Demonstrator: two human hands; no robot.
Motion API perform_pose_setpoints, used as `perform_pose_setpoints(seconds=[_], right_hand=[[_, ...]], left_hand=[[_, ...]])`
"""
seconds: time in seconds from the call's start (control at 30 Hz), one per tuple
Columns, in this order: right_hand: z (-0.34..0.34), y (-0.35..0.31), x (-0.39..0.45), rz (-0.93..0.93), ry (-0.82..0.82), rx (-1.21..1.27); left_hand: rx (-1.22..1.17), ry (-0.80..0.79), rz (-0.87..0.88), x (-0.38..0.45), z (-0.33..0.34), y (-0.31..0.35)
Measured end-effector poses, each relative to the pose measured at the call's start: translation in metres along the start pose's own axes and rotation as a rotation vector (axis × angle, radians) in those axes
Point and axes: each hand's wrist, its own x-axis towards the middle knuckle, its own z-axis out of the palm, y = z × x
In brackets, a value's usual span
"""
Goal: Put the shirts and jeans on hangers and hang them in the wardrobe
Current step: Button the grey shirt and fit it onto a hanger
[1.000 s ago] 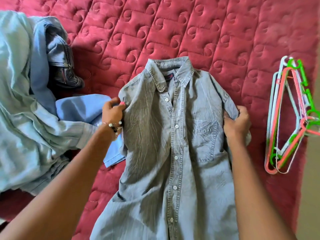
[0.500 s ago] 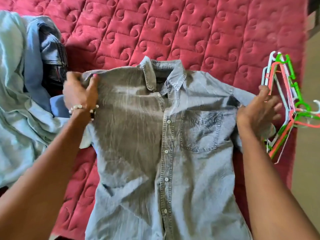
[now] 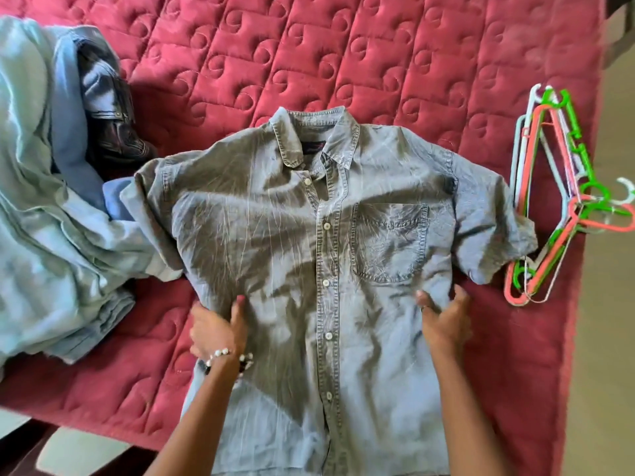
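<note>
Change: sleeves spread wide since a second ago, when bunched at the shoulders; both hands now lower, at the shirt's [image 3: 319, 255] flanks below the armpits.
Meaning: garment laid flat, front up, buttoned; likely ready for a hanger, none fitted yet; wardrobe out of view.
Left hand [image 3: 220, 329]: fingers tucked at the shirt's side edge, thumb on top; seems to pinch the cloth, though blurred by motion; beaded bracelet [image 3: 228, 359] at the wrist.
Right hand [image 3: 445, 319]: spread over the opposite side seam, fingertips on the fabric; pinching or only pressing, cannot tell.
Shirt: centre of the bed [image 3: 378, 56], collar away from the wearer, tail toward the near edge; grey-blue denim, soft, heavily creased, chest pocket, white buttons.
Hangers [image 3: 549, 207]: loose stack just beside the right sleeve, at the bed's right edge; thin plastic, green, coral, white, hooks pointing right.
Pile [image 3: 51, 218]: left of the shirt, touching its sleeve; pale blue cloth, rumpled, with darker jeans [image 3: 110, 125] on top.
Bed: red quilted cover, stitched swirl squares.
</note>
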Motion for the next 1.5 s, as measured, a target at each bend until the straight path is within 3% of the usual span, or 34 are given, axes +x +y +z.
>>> perform_pose_setpoints(seconds=[0.17,0.23,0.3,0.37,0.47,0.53,0.57,0.63,0.67,0.7,0.77,0.8,0.83,0.9,1.0,1.17,1.3,1.4,1.5], right_hand=[[-0.031,-0.004,0.000,0.123,-0.229,0.498],[-0.043,-0.002,-0.007,0.252,-0.356,0.764],[-0.054,0.011,-0.011,0.388,-0.499,0.818],[-0.058,0.032,-0.014,0.461,-0.568,0.565],[-0.054,0.058,-0.026,0.397,-0.530,0.069],[-0.051,0.060,-0.047,0.321,-0.411,-0.250],[-0.050,0.058,-0.057,0.246,-0.251,-0.442],[-0.047,0.047,-0.076,-0.058,0.131,-0.610],[-0.045,0.037,-0.084,-0.254,0.274,-0.600],[-0.037,0.034,-0.088,-0.430,0.308,-0.547],[-0.023,0.041,-0.090,-0.683,0.083,-0.518],[-0.016,0.049,-0.089,-0.714,-0.066,-0.511],[-0.009,0.058,-0.086,-0.685,-0.217,-0.486],[-0.009,0.071,-0.074,-0.539,-0.443,-0.275],[-0.031,0.070,-0.040,-0.276,-0.537,0.141],[-0.111,0.067,0.031,-0.043,-0.203,0.659],[-0.164,0.089,0.113,0.131,0.040,0.696],[-0.173,0.096,0.164,0.166,0.063,0.630],[-0.167,0.081,0.198,0.059,0.038,0.512]], left_hand=[[-0.353,-0.110,0.016,0.008,-0.029,0.002],[-0.411,-0.358,-0.010,0.020,-0.044,-0.004],[-0.358,-0.609,-0.147,0.033,-0.055,-0.020],[-0.165,-0.667,-0.176,0.038,-0.065,-0.037],[0.275,-0.546,-0.102,0.027,-0.077,-0.046],[0.465,-0.365,-0.075,0.012,-0.076,-0.048],[0.505,-0.189,-0.065,0.001,-0.071,-0.048],[0.606,0.175,0.208,-0.025,-0.061,-0.046],[0.647,0.277,0.442,-0.033,-0.051,-0.046],[0.669,0.331,0.702,-0.043,-0.040,-0.045],[0.757,0.043,1.181,-0.063,-0.019,-0.045],[0.838,-0.156,1.353,-0.069,-0.008,-0.044],[0.951,-0.364,1.399,-0.076,0.000,-0.039],[1.051,-0.569,1.281,-0.086,0.016,-0.023],[0.944,-0.530,1.062,-0.094,0.042,0.022],[0.614,-0.538,1.076,-0.142,0.082,0.115],[0.271,-0.526,1.098,-0.200,0.119,0.190],[0.011,-0.545,0.995,-0.233,0.152,0.226],[-0.118,-0.589,0.880,-0.246,0.180,0.248]])
